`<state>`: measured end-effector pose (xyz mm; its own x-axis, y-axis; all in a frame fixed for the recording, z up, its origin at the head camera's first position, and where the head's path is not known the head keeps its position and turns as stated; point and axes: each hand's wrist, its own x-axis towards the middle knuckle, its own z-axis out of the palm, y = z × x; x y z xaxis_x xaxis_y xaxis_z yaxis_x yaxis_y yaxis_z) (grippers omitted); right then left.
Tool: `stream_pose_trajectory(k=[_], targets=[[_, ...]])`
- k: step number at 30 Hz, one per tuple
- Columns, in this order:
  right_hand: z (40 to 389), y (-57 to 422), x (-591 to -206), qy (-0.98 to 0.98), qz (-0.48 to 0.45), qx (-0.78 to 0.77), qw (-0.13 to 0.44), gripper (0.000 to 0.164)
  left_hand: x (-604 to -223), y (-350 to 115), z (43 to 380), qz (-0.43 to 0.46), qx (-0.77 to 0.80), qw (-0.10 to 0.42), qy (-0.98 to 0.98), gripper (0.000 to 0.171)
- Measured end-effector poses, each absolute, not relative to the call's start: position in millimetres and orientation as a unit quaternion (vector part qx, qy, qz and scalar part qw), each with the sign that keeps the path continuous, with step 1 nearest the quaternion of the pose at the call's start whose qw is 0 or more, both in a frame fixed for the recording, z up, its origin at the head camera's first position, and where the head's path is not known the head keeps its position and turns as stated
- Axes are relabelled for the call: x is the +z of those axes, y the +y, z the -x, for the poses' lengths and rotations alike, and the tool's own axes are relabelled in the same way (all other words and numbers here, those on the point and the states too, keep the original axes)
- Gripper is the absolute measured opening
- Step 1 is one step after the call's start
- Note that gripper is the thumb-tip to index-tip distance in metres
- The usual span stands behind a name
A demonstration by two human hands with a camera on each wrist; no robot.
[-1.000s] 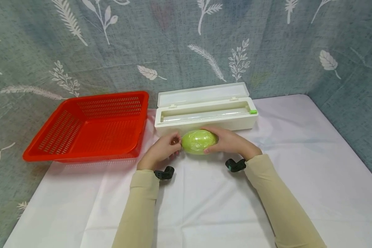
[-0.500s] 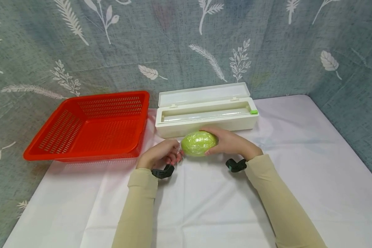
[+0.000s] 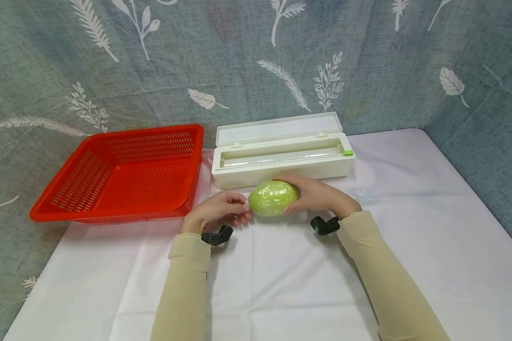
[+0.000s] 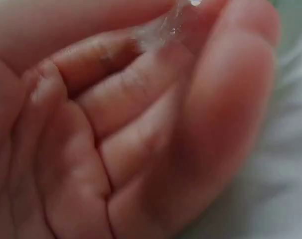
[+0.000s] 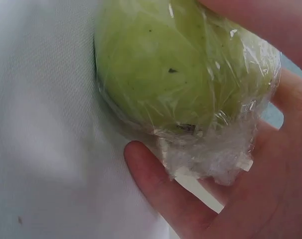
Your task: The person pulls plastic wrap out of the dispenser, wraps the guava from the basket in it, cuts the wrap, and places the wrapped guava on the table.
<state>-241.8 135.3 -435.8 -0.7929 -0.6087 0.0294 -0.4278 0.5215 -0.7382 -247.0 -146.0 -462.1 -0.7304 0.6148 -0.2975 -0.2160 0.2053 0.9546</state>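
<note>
A green oval fruit (image 3: pixel 274 198), wrapped in shiny cling film (image 5: pixel 211 154), lies on its side in front of the long white box. My right hand (image 3: pixel 313 193) grips its right end, thumb on the near side and fingers over the far side. The right wrist view shows small dark specks on the skin and a bunched gather of film near the palm. At the fruit's left end, my left hand (image 3: pixel 222 208) pinches a bit of film. In the left wrist view, a crumpled clear tuft of film (image 4: pixel 161 35) shows among the curled fingers.
Behind the hands stands a white cling film box (image 3: pixel 283 166) with its lid up, a film roll (image 3: pixel 281 158) inside and a green slider (image 3: pixel 347 152) at its right end. A red plastic basket (image 3: pixel 183 208) stands at the left. Patterned fabric (image 3: pixel 239 57) hangs behind.
My left hand has turned and shifted slightly left and down, staying by the fruit's left end. The fruit has moved slightly nearer, with my right hand still gripping it.
</note>
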Motion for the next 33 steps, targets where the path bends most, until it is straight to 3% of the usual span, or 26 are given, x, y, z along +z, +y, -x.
stream_pose_trajectory(k=[4,10,13,20,28,33], targets=[[243,136,-437,0.862,0.298,-0.390,0.126,0.079,-462,-145,247,-0.160,0.613,0.325,0.702,0.022],[244,136,-438,0.861,0.310,-0.384,0.125,0.079,-459,-150,246,-0.159,0.598,0.357,0.700,0.025],[243,136,-438,0.861,0.309,-0.385,0.125,0.081,-460,-151,247,-0.163,0.609,0.348,0.693,0.024],[242,135,-437,0.862,0.283,-0.398,0.133,0.080,-457,-148,249,-0.188,0.564,0.251,0.764,0.017],[242,133,-437,0.882,0.218,-0.389,0.150,0.092,-446,-145,248,-0.192,0.444,0.174,0.858,0.010],[243,131,-438,0.886,0.214,-0.384,0.148,0.085,-446,-142,250,-0.235,0.376,0.102,0.890,0.006]])
